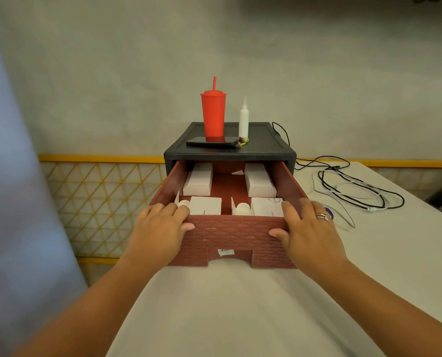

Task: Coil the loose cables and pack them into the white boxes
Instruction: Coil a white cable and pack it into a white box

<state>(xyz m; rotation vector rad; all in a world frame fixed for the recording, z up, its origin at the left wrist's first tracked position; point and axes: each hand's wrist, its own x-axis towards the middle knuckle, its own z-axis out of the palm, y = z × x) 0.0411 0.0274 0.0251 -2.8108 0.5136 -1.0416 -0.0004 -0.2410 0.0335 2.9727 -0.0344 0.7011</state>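
Gripping the front panel of the reddish-brown drawer [229, 234], the person has both hands on its two corners: the left hand [160, 228] wraps the corner with fingers hooked over the rim and thumb pressed on the woven-pattern face, and the right hand [307, 228], with rings on one finger, mirrors it at the other corner. Neither hand holds a cable. The drawer stands pulled well out of its black cabinet [230, 150], and inside it lie four white boxes [198, 181]: two closed ones toward the back, and two nearer the front rim with their flaps up, seemingly ready to be filled. The loose cables [353, 189], a tangle of black and white leads, sprawl uncoiled on the white tabletop [227, 318] just beside the drawer on the right hand's side, one black lead trailing up behind the cabinet. On top of the cabinet sit a red tumbler with a straw [213, 112], a white squeeze bottle [243, 122] and a dark phone [209, 143], none of them part of the job. I'd judge this the opening step, getting the boxes within reach, with no coiling begun. The next move would call for letting go of the drawer, reaching the right hand across to the tangle, and separating one lead from the rest before winding it into loops small enough for an open box.
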